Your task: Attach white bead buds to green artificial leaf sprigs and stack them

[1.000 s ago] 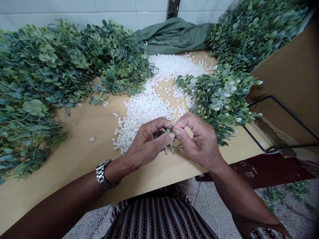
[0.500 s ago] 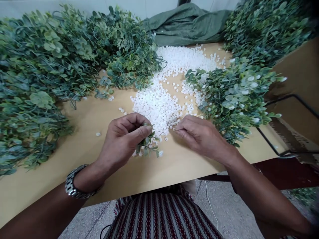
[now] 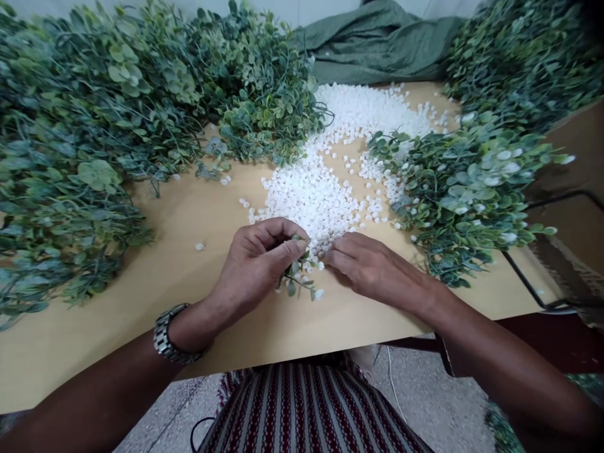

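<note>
My left hand (image 3: 264,261) pinches a small green leafy sprig (image 3: 299,280) between thumb and forefinger, above the near edge of the table. Tiny white bits show at the sprig's lower end. Close to its right, my right hand (image 3: 372,267) has its fingers pressed together and pointing down at the near edge of a heap of small white beads (image 3: 311,195). Whatever those fingertips hold is hidden. To the right of the heap lies a bunch of leafy stems (image 3: 462,189), several with white tips.
Big piles of green foliage (image 3: 117,94) cover the left and back of the table (image 3: 198,340). A dark green cloth sack (image 3: 377,44) lies behind the beads. More foliage (image 3: 528,63), a cardboard box (image 3: 576,151) and a black metal frame (image 3: 523,277) stand at the right.
My right hand has shifted left and toward me, nearer the sprig, its fingertips now turned down. My left hand keeps its pinch on the sprig. The whole view has swung slightly left.
</note>
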`<action>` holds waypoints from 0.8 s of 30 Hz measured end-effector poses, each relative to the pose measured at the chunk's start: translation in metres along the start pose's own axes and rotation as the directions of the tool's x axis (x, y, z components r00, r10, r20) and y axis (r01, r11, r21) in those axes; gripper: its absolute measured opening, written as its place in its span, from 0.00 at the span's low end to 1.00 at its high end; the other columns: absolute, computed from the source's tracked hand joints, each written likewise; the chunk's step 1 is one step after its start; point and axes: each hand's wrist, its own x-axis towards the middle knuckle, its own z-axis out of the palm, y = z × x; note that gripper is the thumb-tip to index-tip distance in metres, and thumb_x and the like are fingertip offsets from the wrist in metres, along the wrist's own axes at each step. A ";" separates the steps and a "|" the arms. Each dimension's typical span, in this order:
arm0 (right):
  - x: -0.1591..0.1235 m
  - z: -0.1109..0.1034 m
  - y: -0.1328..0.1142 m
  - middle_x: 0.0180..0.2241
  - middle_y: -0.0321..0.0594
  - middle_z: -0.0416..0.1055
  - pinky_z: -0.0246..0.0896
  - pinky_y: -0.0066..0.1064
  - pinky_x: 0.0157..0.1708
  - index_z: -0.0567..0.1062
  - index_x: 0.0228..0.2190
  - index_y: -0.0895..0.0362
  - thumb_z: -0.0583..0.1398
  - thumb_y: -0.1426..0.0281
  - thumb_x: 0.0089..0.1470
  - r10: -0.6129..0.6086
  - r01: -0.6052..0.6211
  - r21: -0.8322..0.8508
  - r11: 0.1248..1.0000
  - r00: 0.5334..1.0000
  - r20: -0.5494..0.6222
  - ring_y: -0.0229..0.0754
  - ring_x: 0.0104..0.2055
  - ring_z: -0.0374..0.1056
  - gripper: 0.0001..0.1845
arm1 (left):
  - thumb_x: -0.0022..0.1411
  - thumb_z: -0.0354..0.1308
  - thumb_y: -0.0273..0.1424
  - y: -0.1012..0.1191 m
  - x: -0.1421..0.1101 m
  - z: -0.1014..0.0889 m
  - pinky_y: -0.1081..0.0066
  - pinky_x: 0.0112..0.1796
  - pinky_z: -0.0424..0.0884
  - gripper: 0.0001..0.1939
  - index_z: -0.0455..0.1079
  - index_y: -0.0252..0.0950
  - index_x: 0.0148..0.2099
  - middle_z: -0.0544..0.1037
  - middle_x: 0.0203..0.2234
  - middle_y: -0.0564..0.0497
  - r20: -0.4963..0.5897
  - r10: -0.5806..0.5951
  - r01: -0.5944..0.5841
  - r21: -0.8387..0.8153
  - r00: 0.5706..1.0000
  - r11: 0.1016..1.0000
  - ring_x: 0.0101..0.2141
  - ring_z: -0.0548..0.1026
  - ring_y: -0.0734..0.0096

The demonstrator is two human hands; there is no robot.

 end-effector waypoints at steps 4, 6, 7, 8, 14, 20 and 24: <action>-0.005 -0.007 -0.006 0.26 0.38 0.67 0.57 0.29 0.28 0.70 0.28 0.59 0.55 0.78 0.57 0.300 -0.248 0.315 0.916 0.945 -0.128 0.37 0.29 0.62 0.07 | 0.51 0.59 0.25 0.000 -0.003 0.002 0.79 0.19 0.56 0.01 0.72 0.33 0.27 0.67 0.15 0.57 0.065 0.046 -0.047 0.020 0.997 0.999 0.18 0.61 0.82; -0.006 -0.010 -0.011 0.25 0.35 0.67 0.58 0.27 0.28 0.69 0.28 0.57 0.58 0.74 0.56 0.497 -0.332 0.570 0.751 0.853 -0.158 0.35 0.28 0.63 0.05 | 0.51 0.59 0.25 0.002 -0.006 0.004 0.79 0.20 0.57 0.02 0.72 0.33 0.28 0.67 0.16 0.57 0.092 0.067 -0.069 0.026 0.994 0.997 0.18 0.61 0.82; -0.006 -0.011 -0.014 0.25 0.33 0.67 0.58 0.26 0.27 0.70 0.27 0.56 0.59 0.73 0.56 0.578 -0.339 0.680 0.650 0.801 -0.153 0.34 0.28 0.63 0.05 | 0.51 0.59 0.25 0.003 -0.007 0.005 0.79 0.20 0.57 0.02 0.72 0.32 0.28 0.68 0.16 0.57 0.105 0.078 -0.081 0.028 0.991 0.996 0.18 0.61 0.82; -0.006 -0.010 -0.017 0.24 0.32 0.66 0.57 0.25 0.26 0.70 0.27 0.56 0.60 0.71 0.55 0.645 -0.329 0.769 0.548 0.751 -0.138 0.34 0.27 0.62 0.05 | 0.51 0.59 0.25 0.004 -0.008 0.007 0.79 0.21 0.58 0.02 0.72 0.32 0.28 0.68 0.17 0.57 0.117 0.087 -0.091 0.031 0.989 0.995 0.19 0.61 0.82; -0.004 0.004 -0.034 0.25 0.32 0.69 0.57 0.25 0.27 0.74 0.28 0.54 0.64 0.68 0.51 0.766 -0.119 0.990 0.079 0.642 0.016 0.33 0.27 0.62 0.05 | 0.51 0.57 0.21 0.010 -0.013 0.021 0.80 0.20 0.57 0.04 0.73 0.32 0.26 0.68 0.16 0.58 0.165 0.142 -0.151 0.042 0.976 0.988 0.19 0.61 0.83; -0.002 0.006 -0.041 0.24 0.31 0.70 0.57 0.23 0.27 0.75 0.24 0.55 0.68 0.67 0.47 0.790 0.015 0.989 -0.150 0.604 0.111 0.31 0.27 0.62 0.08 | 0.51 0.55 0.18 0.012 -0.015 0.031 0.81 0.20 0.57 0.07 0.72 0.31 0.25 0.66 0.15 0.60 0.185 0.218 -0.233 0.064 0.958 0.970 0.19 0.60 0.84; -0.005 0.009 -0.043 0.25 0.30 0.70 0.57 0.22 0.29 0.75 0.25 0.54 0.67 0.68 0.48 0.803 0.018 0.991 -0.133 0.588 0.097 0.31 0.28 0.62 0.07 | 0.51 0.54 0.18 0.010 -0.016 0.033 0.81 0.21 0.58 0.08 0.71 0.31 0.24 0.68 0.16 0.59 0.171 0.246 -0.265 0.099 0.954 0.959 0.19 0.61 0.83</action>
